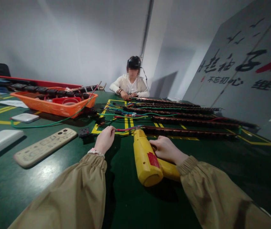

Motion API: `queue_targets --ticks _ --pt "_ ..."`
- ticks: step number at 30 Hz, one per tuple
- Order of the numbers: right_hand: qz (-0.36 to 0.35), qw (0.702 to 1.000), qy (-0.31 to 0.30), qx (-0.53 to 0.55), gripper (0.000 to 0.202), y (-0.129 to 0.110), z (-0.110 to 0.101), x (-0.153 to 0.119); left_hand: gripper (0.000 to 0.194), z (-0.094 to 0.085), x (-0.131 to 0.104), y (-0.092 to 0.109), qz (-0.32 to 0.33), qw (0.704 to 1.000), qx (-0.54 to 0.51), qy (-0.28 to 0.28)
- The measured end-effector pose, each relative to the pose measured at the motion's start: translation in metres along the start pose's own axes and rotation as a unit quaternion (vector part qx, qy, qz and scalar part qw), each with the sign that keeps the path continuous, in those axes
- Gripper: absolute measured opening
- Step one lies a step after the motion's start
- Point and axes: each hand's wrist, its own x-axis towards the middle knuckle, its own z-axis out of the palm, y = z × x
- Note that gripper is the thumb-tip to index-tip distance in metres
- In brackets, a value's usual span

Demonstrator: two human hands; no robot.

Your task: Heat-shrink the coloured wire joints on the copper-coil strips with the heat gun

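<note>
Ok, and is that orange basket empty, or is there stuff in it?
Not empty: the orange basket has a red item and black parts showing at its open top.

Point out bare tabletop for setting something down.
The green tabletop is bare right of the right sleeve, short of the nearest strip, and at front left, between the beige remote control and left sleeve. It's crowded ahead of the left hand and heat gun, where wires meet the strips, and around the orange basket.

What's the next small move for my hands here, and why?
Probably draw the wires slightly taut with the left hand: it pinches them at one side, while the right hand holds the yellow heat gun with its nozzle close to them.
</note>
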Motion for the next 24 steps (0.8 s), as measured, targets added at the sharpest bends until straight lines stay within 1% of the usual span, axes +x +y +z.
queue_targets --ticks 6,14,24 --pt "0.010 1.000 0.001 -0.020 0.009 0.0065 -0.0035 -0.0069 0.021 -0.0008 -0.0005 0.0018 -0.001 1.000 0.007 -0.002" --pt "0.000 0.999 0.010 -0.032 0.011 0.0057 -0.0047 -0.0083 0.017 0.0004 -0.0007 0.0012 0.008 1.000 0.003 -0.001" --pt "0.019 1.000 0.006 -0.016 0.013 0.0041 -0.0049 -0.0069 0.016 -0.0006 0.0010 0.0048 0.018 1.000 0.020 0.016"
